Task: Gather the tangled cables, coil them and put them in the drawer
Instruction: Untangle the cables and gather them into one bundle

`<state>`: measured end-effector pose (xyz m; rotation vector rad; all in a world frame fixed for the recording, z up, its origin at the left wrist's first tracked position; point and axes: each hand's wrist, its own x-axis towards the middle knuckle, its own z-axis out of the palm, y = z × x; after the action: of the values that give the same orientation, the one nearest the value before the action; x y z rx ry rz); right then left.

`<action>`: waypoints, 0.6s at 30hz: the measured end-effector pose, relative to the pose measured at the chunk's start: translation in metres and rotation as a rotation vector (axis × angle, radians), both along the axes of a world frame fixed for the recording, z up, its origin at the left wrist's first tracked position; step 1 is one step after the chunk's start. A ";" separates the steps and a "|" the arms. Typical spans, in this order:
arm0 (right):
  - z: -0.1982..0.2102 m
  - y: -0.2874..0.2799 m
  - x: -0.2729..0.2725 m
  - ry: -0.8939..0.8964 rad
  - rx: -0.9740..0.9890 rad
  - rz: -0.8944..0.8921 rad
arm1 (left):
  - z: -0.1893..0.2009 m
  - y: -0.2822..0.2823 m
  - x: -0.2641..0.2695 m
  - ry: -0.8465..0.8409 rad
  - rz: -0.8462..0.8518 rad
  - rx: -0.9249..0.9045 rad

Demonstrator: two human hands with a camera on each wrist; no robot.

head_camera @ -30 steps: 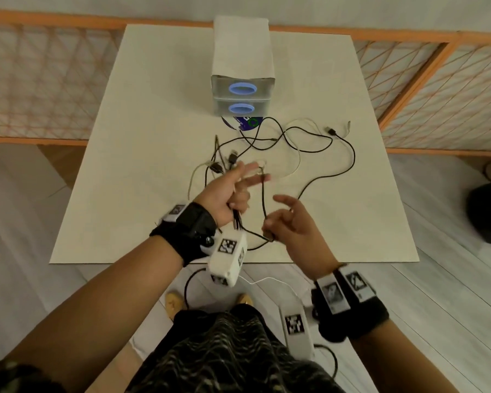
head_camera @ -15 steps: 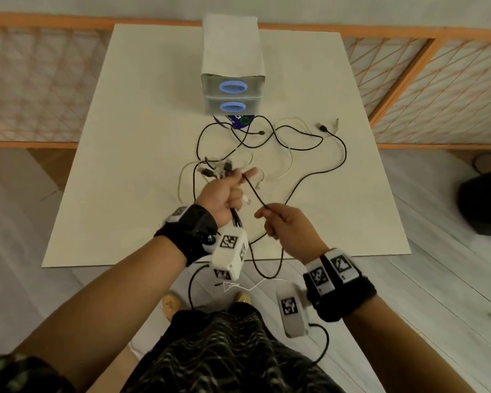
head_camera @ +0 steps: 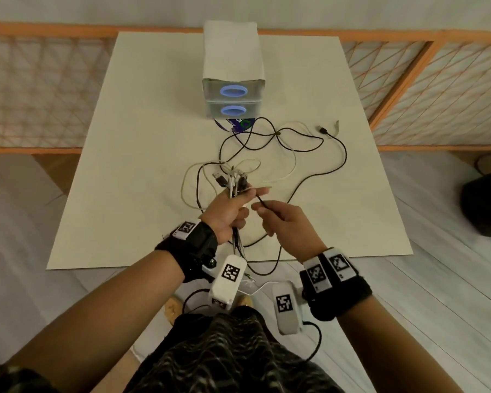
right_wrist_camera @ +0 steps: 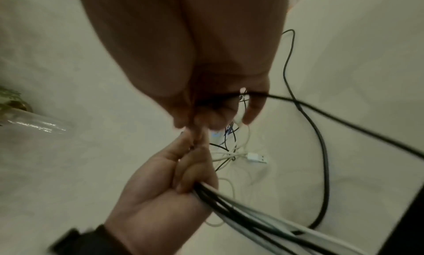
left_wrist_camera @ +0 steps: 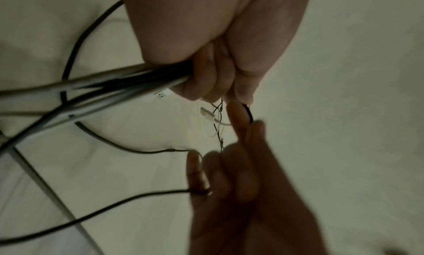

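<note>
gripping a bundle of cables [head_camera: 236, 185] in a curled fist above the near part of the white mat [head_camera: 131, 171], the left hand [head_camera: 229, 214] points its forefinger forward, plugs fanning past the knuckles. beside it the right hand [head_camera: 285, 226] pinches 1 black cable [head_camera: 318, 177] whose slack loops back across the mat towards the shut 2-drawer unit [head_camera: 233, 102].

left wrist view: fingers [left_wrist_camera: 206, 77] wrap the black and white strands.

right wrist view: the right hand's thumb and fingertips [right_wrist_camera: 252, 110] close on the black cable, touching the left forefinger.
</note>
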<state>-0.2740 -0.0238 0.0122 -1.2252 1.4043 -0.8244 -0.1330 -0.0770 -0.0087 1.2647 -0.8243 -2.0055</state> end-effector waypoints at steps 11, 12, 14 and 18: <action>-0.044 0.070 -0.049 0.074 0.199 0.119 | 0.000 -0.021 0.024 0.234 0.283 0.230; -0.043 0.069 -0.050 0.104 0.226 0.157 | 0.000 -0.016 0.023 0.199 0.241 0.226; -0.033 0.056 -0.041 0.108 0.224 0.182 | -0.001 -0.004 0.013 0.127 0.117 0.205; -0.016 0.013 -0.006 0.112 0.038 0.112 | -0.006 0.012 -0.009 -0.022 -0.047 0.123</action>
<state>-0.2804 -0.0105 -0.0035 -1.3254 1.4205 -0.6578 -0.1425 -0.0650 -0.0147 1.3491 -0.7580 -2.1111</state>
